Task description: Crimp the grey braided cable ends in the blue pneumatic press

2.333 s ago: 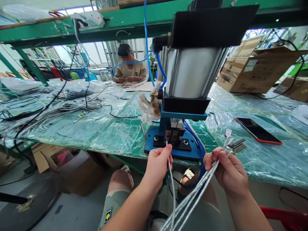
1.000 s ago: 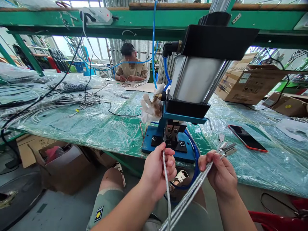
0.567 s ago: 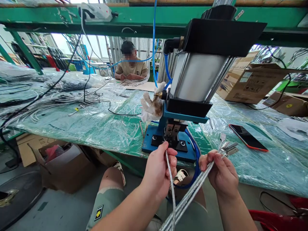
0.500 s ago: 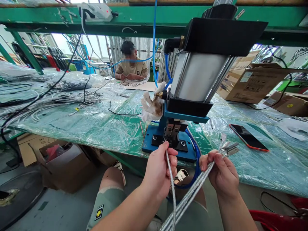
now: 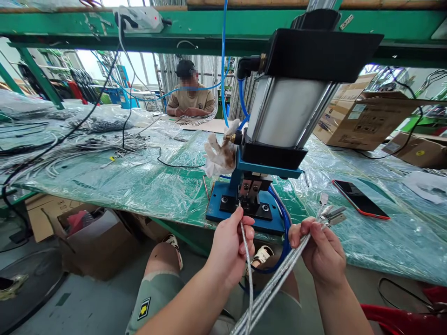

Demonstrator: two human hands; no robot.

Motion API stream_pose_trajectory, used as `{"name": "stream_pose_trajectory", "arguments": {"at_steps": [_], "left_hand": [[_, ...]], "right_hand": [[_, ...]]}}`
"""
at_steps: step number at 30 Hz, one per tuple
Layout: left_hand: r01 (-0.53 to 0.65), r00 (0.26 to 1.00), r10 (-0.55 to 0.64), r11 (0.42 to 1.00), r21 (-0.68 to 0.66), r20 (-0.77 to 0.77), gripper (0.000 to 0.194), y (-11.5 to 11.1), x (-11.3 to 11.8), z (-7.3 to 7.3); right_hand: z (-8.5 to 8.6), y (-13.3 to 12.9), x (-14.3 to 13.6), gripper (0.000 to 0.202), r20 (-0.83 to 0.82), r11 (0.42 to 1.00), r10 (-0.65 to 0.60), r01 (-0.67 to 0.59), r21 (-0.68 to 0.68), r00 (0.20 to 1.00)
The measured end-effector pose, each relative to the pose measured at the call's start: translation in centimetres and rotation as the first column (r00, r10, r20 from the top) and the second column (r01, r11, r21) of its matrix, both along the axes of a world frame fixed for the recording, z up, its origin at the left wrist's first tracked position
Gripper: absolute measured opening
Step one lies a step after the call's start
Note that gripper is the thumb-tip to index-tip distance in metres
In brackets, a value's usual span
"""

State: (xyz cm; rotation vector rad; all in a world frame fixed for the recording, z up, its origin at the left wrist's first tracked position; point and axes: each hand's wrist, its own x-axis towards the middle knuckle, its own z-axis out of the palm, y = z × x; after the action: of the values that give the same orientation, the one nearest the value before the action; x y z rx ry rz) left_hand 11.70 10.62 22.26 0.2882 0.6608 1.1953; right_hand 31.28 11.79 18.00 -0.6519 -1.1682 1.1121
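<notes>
My left hand (image 5: 230, 246) pinches a single braided silver cable (image 5: 248, 265) between thumb and fingers, just in front of the pneumatic press (image 5: 286, 111). The cable's tip points up into the press's metal jaws (image 5: 250, 190); its very end is hard to make out there. My right hand (image 5: 323, 253) is closed around a bundle of similar braided cables (image 5: 279, 277), to the right of the press base (image 5: 218, 207). Flat metal connectors (image 5: 333, 216) stick out beyond its fingers. The bundle trails down toward my lap.
A phone (image 5: 361, 200) lies on the plastic-covered table (image 5: 167, 186). Cardboard boxes (image 5: 363, 121) stand at the right. Loose cables (image 5: 115, 144) lie at the left. Another person (image 5: 192, 97) sits across the table. Blue air hoses (image 5: 224, 60) run to the press.
My left hand has drawn back very slightly from the press jaws, with the cable still in it. The right hand has hardly moved.
</notes>
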Motion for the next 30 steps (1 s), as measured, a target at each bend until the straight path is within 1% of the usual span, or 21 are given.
{"name": "stream_pose_trajectory", "arguments": {"at_steps": [4, 11, 22, 30], "left_hand": [[0.003, 1.000, -0.003, 1.000, -0.001, 0.016, 0.034, -0.07, -0.25, -0.32], [0.018, 1.000, -0.018, 1.000, -0.002, 0.022, 0.034, 0.12, -0.13, -0.27], [0.023, 0.999, -0.023, 1.000, -0.001, 0.033, 0.034, -0.09, -0.02, -0.48], [0.029, 0.999, -0.030, 0.999, 0.027, 0.021, 0.037, -0.26, 0.05, -0.51]], "right_hand": [[0.02, 0.04, -0.05, 0.027, -0.006, 1.000, -0.008, 0.008, -0.006, 1.000], [0.22, -0.11, 0.01, 0.027, 0.005, 1.000, -0.012, 0.012, -0.001, 1.000], [0.01, 0.06, -0.04, 0.026, 0.004, 1.000, -0.016, 0.016, 0.011, 1.000], [0.44, -0.05, -0.34, 0.027, 0.012, 1.000, -0.023, 0.023, -0.007, 1.000]]}}
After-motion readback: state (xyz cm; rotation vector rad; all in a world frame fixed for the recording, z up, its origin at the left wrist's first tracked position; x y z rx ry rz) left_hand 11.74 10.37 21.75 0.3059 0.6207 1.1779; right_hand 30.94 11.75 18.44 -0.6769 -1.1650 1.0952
